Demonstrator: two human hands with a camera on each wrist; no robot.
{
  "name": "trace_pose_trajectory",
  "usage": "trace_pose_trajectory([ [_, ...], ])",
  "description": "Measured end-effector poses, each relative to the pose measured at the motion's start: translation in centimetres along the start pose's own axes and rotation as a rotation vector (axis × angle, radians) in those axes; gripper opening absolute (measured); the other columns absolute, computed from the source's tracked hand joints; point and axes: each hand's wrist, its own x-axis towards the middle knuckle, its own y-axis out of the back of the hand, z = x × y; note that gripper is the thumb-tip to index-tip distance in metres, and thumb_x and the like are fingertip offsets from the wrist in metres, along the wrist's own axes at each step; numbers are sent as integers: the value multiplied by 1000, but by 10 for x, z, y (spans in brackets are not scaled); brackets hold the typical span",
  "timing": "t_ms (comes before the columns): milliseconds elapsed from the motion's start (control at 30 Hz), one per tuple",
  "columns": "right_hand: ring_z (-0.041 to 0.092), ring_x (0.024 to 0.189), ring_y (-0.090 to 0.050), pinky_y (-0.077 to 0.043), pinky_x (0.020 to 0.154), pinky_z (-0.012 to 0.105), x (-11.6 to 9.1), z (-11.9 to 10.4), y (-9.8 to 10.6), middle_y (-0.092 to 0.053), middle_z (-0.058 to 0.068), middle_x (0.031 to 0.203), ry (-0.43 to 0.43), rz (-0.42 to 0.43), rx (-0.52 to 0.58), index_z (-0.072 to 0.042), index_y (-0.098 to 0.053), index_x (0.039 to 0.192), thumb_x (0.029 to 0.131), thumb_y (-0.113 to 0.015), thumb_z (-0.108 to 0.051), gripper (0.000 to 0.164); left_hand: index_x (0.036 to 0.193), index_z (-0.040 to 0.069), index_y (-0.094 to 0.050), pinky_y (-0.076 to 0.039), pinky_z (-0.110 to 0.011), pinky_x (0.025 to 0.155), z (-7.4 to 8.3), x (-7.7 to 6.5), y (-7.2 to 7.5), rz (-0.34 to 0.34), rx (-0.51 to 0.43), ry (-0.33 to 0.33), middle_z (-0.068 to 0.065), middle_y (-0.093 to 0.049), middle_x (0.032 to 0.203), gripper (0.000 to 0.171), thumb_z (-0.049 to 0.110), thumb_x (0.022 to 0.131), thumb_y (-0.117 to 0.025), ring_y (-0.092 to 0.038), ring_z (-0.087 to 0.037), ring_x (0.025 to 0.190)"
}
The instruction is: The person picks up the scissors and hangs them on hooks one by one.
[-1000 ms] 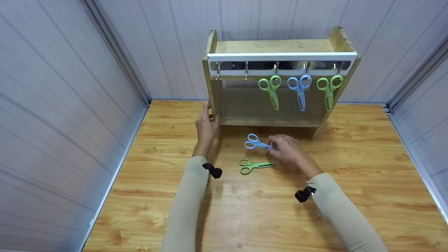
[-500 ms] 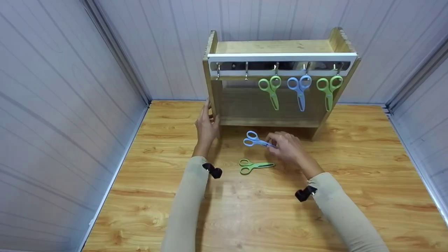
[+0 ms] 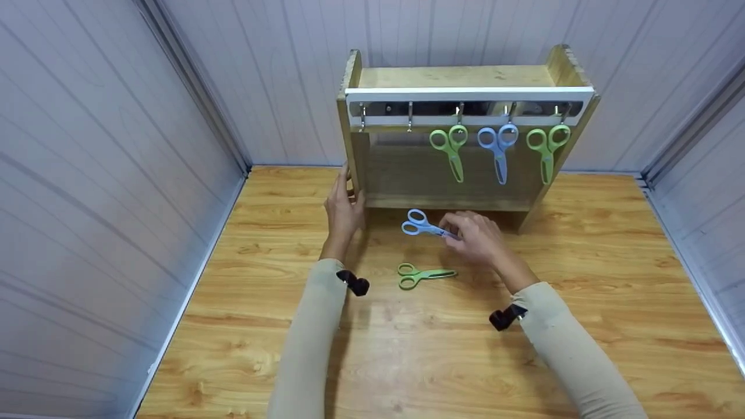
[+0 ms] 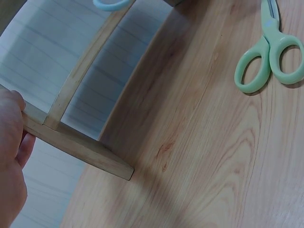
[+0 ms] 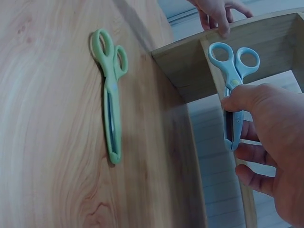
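Note:
My right hand [image 3: 474, 235] pinches blue-handled scissors [image 5: 234, 81] by the blade end between thumb and fingers. The two finger loops point away from the palm, up and left in the head view, above the floor. At the left side panel of a small wooden shelf [image 3: 454, 75], my left hand [image 3: 343, 209] grips the panel's edge, thumb on one face and fingers on the other. Green scissors [image 3: 429, 274] lie flat on the wood-grain surface in front, loops to the left. Along the shelf's front runs a rail of metal hooks [image 3: 410, 116].
From the hooks on the right hang green scissors [image 3: 453, 152], blue scissors [image 3: 498, 151] and another green pair [image 3: 547, 154]. Two hooks at the left hold nothing. Pale panelled walls [image 3: 279, 75] stand behind and on both sides.
My right hand has lifted the blue scissors up from the surface and moved them slightly toward the shelf. The left hand stays at the side panel, and the green scissors lie unmoved.

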Motion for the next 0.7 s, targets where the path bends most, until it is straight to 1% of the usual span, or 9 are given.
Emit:
trace_pose_trajectory([
  [133,30,89,-71,-55,71,43,2,-3,4,-78,11,99,11,24,-4,-12,-80,116,100,-77,-15,17,168,6,-49,-74,-48,89,1,0,0,2,11,3,-27,-70,150,67,1,105,-71,-85,-44,107],
  [333,30,90,-71,-56,73,44,5,-7,9,-79,12,101,19,34,5,-11,-80,117,101,-78,-17,17,169,7,-47,-74,-49,90,2,1,0,-9,10,14,-27,-69,152,68,1,106,-72,-85,-44,109],
  [533,31,87,-70,-52,71,40,7,-11,15,-78,11,98,21,50,20,-12,-79,116,102,-78,-20,16,169,7,-47,-74,-49,89,1,0,1,-10,6,8,-27,-69,150,68,1,106,-72,-85,-45,107],
  [700,34,88,-70,-50,73,39,8,-13,17,-77,11,97,32,64,41,-11,-78,114,102,-79,-18,14,169,8,-47,-74,-49,88,2,0,1,-7,5,13,-27,-69,150,69,0,105,-72,-85,-46,107],
])
